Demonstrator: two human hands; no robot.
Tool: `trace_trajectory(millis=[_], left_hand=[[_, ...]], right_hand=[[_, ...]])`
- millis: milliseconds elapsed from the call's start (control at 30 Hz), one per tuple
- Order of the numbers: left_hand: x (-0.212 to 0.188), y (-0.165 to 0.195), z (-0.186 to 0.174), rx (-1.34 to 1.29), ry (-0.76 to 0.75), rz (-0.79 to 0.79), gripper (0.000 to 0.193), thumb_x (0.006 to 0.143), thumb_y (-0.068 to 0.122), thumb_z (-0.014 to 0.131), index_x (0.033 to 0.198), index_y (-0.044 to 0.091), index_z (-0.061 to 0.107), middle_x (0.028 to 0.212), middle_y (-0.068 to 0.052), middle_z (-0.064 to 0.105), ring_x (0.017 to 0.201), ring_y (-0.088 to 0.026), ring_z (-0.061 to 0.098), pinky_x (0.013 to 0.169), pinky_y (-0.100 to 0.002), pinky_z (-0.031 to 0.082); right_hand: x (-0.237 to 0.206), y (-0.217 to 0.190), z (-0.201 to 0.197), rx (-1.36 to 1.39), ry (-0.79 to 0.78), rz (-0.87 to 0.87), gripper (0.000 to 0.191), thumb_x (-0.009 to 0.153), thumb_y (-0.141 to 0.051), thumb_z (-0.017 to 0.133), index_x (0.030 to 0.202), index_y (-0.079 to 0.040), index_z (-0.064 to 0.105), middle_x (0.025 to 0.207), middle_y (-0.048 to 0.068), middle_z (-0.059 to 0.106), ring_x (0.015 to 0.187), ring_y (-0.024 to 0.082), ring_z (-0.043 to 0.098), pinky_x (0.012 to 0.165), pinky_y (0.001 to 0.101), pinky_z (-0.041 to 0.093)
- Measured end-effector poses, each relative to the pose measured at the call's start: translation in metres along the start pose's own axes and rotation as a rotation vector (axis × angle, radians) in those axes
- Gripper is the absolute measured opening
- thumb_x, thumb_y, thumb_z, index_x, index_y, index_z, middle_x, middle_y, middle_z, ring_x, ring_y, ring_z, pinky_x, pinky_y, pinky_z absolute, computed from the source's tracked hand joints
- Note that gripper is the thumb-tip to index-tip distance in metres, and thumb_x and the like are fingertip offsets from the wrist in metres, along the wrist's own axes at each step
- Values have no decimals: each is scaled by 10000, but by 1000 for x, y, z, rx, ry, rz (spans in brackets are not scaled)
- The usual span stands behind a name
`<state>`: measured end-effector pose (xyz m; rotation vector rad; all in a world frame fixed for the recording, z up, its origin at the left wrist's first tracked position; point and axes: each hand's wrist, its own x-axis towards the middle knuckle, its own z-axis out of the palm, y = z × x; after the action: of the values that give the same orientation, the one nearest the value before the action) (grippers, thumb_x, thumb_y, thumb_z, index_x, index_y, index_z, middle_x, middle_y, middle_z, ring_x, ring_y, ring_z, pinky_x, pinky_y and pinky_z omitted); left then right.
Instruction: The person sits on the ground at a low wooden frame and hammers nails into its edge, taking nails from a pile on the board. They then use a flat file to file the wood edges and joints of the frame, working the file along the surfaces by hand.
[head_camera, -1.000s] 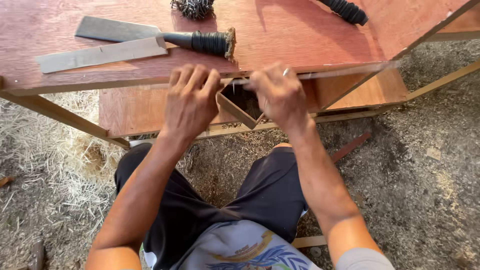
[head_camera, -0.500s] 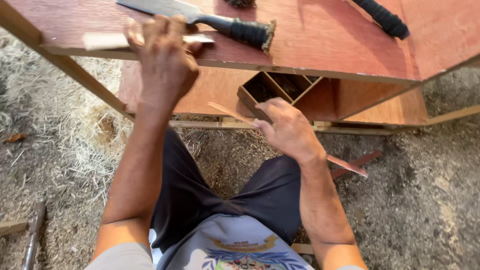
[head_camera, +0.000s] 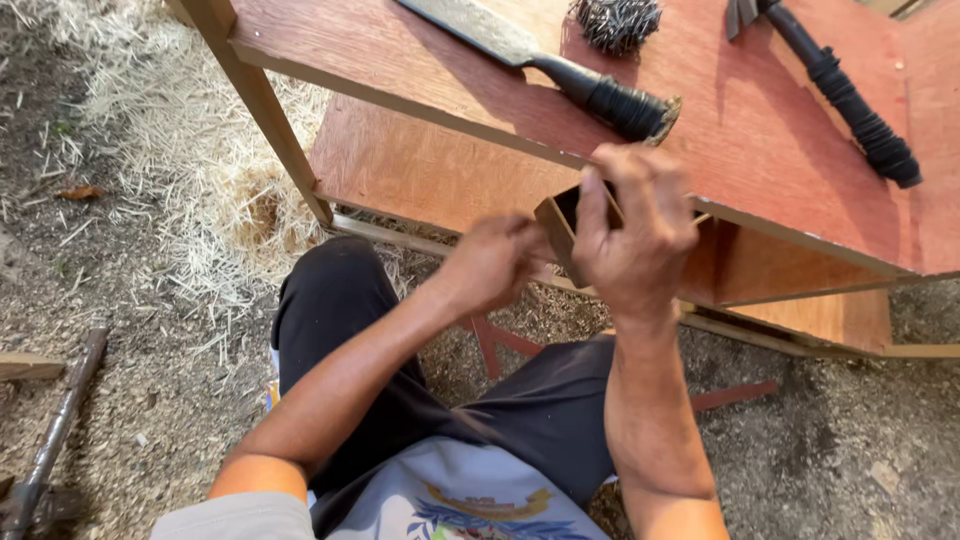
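Holding a small open wooden box (head_camera: 560, 222), the right hand (head_camera: 632, 232) has its grip clamped on it, fingers folded over the near wall and top edge, thumb side toward the body. The box sits at the front edge of the red-brown bench (head_camera: 780, 150), half hidden under that hand, so its full shape cannot be told; its open mouth faces left, toward the other hand. The left hand (head_camera: 492, 265) is just beside the box on its left and a little lower, fingers curled together, blurred; whether they pinch anything or touch the box I cannot tell. Of the two, the right hand is on the box and the left is just short of it. The box's long axis looks to run away from the body, under the bench top.

Beyond the right grip, on the bench, lies a big knife (head_camera: 545, 62) with a black wrapped handle, its butt nearest the knuckles. Farther off sits a heap of nails (head_camera: 615, 22), and to the right a black-handled tool (head_camera: 850, 100). Below, a lower shelf (head_camera: 430, 170) and straw-strewn ground (head_camera: 150, 200).
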<state>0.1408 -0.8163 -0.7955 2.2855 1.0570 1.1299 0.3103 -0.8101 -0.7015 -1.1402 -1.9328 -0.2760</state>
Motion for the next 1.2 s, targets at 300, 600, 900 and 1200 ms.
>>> trace_trajectory(millis=[300,600,900,1200], left_hand=[[66,-8,-60,348,459,31,242,1013,138,766,1196,26,655,1221,-123,603,1078,-281,588,908,-434,504],[89,-30,-52,385,416,7,277,1027,177,788,1211,18,657,1289,-152,581,1178,-322,556,1008,-443,511],[103,-10,-85,-352,731,-443,456,1161,358,684,1308,23,410,1154,-107,528,984,-166,611,835,-283,593],[155,106,-170,-863,768,-602,285,1123,252,574,1243,28,446,931,-57,593,805,-119,631,682,-278,567]], right_hand=[[61,41,42,-436,-293,-60,628,937,-534,759,1336,-63,644,1049,189,664,1044,366,618,962,611,383],[75,50,37,-223,-339,24,424,933,-489,786,1074,-93,739,935,116,663,842,291,646,843,490,442],[98,30,3,98,-273,104,356,973,-394,778,1088,-63,715,905,86,716,796,257,657,742,458,491],[205,-44,-98,554,-833,479,351,862,-359,821,1007,-46,756,655,80,675,601,163,639,533,322,508]])
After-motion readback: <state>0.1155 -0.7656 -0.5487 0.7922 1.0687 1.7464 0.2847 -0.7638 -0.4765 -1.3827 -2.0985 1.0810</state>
